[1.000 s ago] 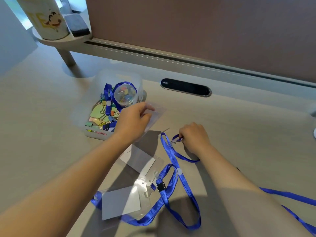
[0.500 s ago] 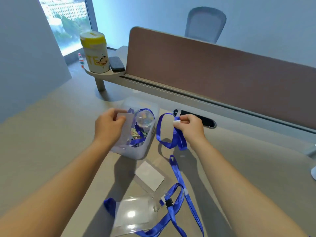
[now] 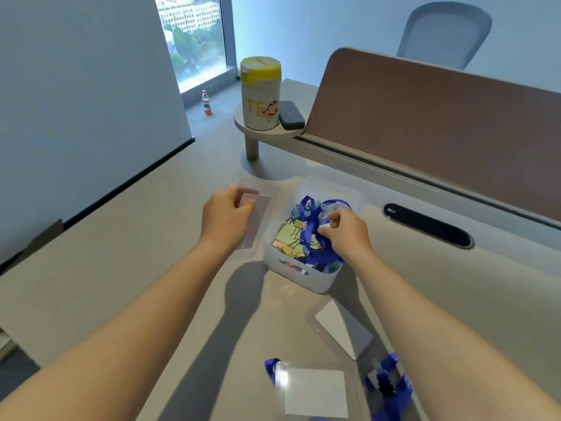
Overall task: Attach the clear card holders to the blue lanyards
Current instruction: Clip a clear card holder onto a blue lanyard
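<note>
— Clear plastic, that flat card holder [image 3: 256, 218] with a white card inside: who is holding it?

— The left hand [image 3: 226, 218] is pinching it by its upper left corner, thumb and fingers closed on the sleeve. It is hanging in the air just left of the translucent white plastic bin [image 3: 315, 281], above the beige desk [image 3: 127, 268]. Its long axis is running from far to near, top edge pointing away toward the brown desk divider [image 3: 440, 129], and it is leaning slightly to the right.

— And the other hand?

— The right hand [image 3: 346, 233] is hovering over the bin with its fingers curled shut on a bright blue fabric lanyard [image 3: 312, 220]. The strap is looping up out of the bin and bunching under the palm; something small and white is showing between thumb and forefinger, too small to identify.

— What is sitting in the bin?

— Pastel binder clips and more blue strap, tangled together.

— Anything nearer the person?

— Two more clear card holders are lying flat on the desk. One [image 3: 344, 332] is sitting just below the bin, long axis slanting down to the right. The other [image 3: 315, 393] is lying at the bottom edge, long axis across the view, with a second blue lanyard [image 3: 391, 390] showing at both of its ends. Whether that strap is clipped on, I cannot tell.
</note>
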The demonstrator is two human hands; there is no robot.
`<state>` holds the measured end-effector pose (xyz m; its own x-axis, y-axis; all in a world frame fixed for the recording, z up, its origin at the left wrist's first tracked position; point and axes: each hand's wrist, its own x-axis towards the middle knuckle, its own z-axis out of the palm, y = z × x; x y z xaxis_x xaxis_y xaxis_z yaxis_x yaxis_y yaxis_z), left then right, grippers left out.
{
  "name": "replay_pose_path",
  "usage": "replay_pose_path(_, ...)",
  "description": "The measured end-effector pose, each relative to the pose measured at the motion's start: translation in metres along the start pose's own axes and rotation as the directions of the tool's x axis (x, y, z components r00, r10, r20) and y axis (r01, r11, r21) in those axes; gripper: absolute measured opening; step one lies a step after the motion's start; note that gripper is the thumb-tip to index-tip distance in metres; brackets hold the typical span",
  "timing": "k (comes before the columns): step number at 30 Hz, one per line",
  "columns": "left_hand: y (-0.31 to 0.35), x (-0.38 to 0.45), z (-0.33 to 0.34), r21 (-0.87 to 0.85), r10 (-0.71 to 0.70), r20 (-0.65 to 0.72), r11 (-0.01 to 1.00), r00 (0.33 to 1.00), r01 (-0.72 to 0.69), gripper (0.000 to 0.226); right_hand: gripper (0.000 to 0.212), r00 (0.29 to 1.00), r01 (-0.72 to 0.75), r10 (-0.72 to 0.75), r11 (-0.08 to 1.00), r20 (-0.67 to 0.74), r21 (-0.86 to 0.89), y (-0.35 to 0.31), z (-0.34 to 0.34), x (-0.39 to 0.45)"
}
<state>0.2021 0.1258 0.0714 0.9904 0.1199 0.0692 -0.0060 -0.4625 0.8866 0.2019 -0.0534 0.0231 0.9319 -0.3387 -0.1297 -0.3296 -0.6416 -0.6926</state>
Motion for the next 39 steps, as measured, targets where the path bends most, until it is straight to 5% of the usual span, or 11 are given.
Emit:
replay_pose_path(3, 0.001, -0.001, 0.004, -0.021, 0.002, 0.051, 1.0, 0.999, -0.001, 0.024, 0.035, 0.997, 0.025, -0.014, 0.991, 0.081, -0.132, 0.004, -0.005, -0.005)
replay_pose_path(8, 0.018, -0.017, 0.031, -0.033, 0.073, 0.157, 0.997, 0.985, -0.069, 0.022, 0.027, 0.999, 0.03, -0.028, 0.989, 0.015, -0.144, 0.029, -0.049, -0.033)
replay_pose_path(15, 0.063, -0.088, 0.108, -0.032, 0.293, 0.369, 0.952, 0.882, -0.304, 0.024, 0.029, 0.977, -0.2, 0.185, 0.969, -0.111, -0.145, 0.12, -0.133, -0.102)
replay_pose_path(25, 0.073, -0.19, 0.203, 0.011, 0.295, 0.637, 0.92, 0.712, -0.391, 0.03, 0.029, 0.872, -0.486, 0.472, 0.868, -0.131, -0.105, 0.247, -0.175, -0.198)
replay_pose_path(33, 0.06, -0.211, 0.219, 0.102, 0.242, 0.661, 0.909, 0.711, -0.404, 0.031, 0.022, 0.948, -0.303, 0.319, 0.869, -0.025, -0.392, 0.272, -0.133, -0.205)
replay_pose_path(39, 0.059, -0.207, 0.218, 0.15, 0.227, 0.645, 0.899, 0.73, -0.412, 0.029, 0.016, 0.987, -0.124, 0.161, 0.754, -0.001, -0.645, 0.279, -0.122, -0.191)
